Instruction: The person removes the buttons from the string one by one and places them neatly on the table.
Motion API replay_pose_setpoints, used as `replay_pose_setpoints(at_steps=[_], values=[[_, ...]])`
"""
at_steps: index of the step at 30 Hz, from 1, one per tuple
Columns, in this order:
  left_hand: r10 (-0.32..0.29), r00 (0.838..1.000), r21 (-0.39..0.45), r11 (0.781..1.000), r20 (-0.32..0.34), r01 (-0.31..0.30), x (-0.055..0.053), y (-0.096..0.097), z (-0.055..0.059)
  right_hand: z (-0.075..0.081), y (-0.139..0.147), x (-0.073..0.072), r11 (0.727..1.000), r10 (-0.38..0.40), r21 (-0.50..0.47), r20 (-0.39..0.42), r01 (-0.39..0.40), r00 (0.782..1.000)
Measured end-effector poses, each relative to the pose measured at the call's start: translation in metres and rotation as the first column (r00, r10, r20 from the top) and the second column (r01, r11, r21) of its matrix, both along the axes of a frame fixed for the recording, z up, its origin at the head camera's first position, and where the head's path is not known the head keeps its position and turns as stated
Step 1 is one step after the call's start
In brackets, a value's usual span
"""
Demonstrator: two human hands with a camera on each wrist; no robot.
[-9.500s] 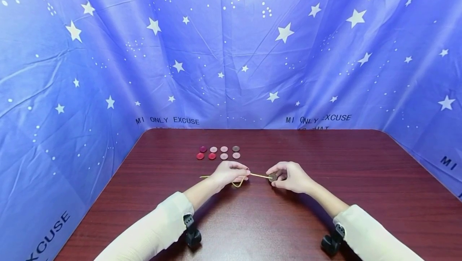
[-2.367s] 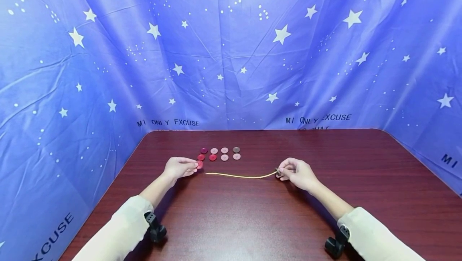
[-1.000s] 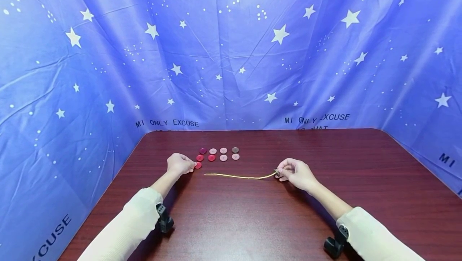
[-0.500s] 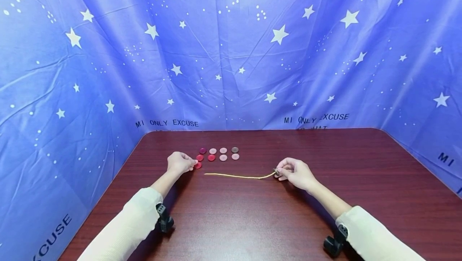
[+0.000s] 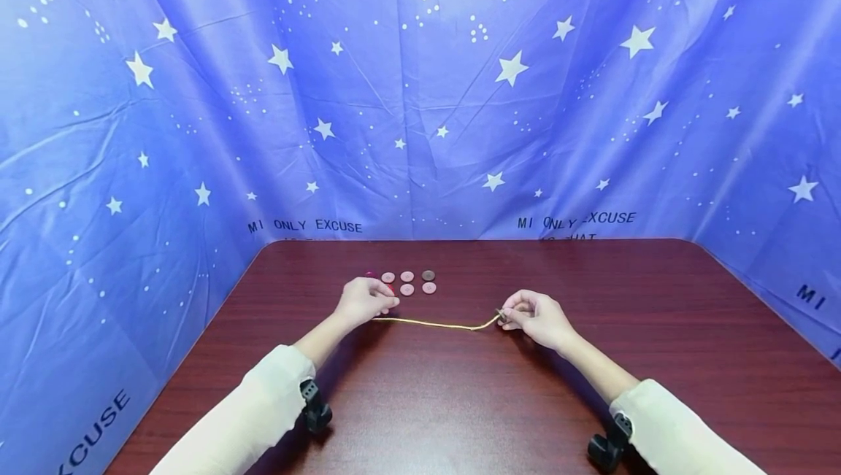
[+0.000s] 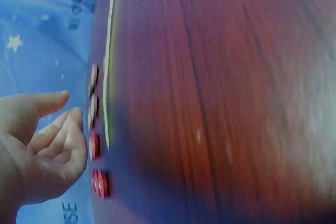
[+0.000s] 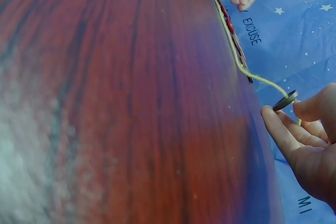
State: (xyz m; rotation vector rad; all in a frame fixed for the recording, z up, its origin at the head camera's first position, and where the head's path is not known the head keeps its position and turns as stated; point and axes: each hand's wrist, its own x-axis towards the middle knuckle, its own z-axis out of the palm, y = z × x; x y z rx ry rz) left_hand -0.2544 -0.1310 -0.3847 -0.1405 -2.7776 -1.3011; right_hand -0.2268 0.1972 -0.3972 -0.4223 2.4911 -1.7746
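My right hand pinches a dark brown button between thumb and fingers. A yellow cord runs through this button and trails left along the table, its far end passing behind my left hand in the head view. My left hand hovers over the cord's left end, thumb and loosely bent fingers apart, holding nothing. Just behind it, pink buttons and a brown button lie in rows. Several red buttons sit at the left of the rows, mostly hidden by my left hand in the head view.
The dark red wooden table spreads out under both arms. A blue star-printed curtain encloses its back and sides. Black wrist cameras hang below the pale sleeves.
My left hand has let go of a red button, left on the table in front of the other red ones, and moved right to the cord's end. My right hand keeps pinching the brown button.
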Motion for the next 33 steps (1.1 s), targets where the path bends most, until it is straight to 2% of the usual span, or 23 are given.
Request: replay_pose_setpoints(at_steps=[5, 10, 20, 26, 33], values=[[-0.109, 0.993, 0.003, 0.994, -0.032, 0.110, 0.003, 0.020, 0.002, 0.001, -0.002, 0.000, 1.000, -0.001, 0.000, 0.004, 0.001, 1.000], [-0.199, 0.979, 0.020, 0.980, -0.054, 0.200, 0.005, 0.038, 0.000, 0.000, -0.004, -0.001, 1.000, -0.006, 0.002, 0.016, 0.006, 1.000], [-0.342, 0.937, 0.077, 0.935, -0.067, 0.347, 0.010, 0.063, -0.008, -0.001, -0.008, -0.001, 0.999, -0.010, -0.029, 0.069, 0.012, 0.998], [-0.359, 0.930, 0.061, 0.929, -0.080, 0.364, 0.014, 0.077, -0.009, 0.000, -0.010, -0.001, 0.998, 0.004, -0.057, 0.093, 0.002, 0.996], [-0.345, 0.937, 0.077, 0.934, -0.060, 0.349, 0.017, 0.097, -0.013, -0.003, -0.012, -0.003, 0.993, 0.031, -0.119, 0.138, -0.015, 0.990]])
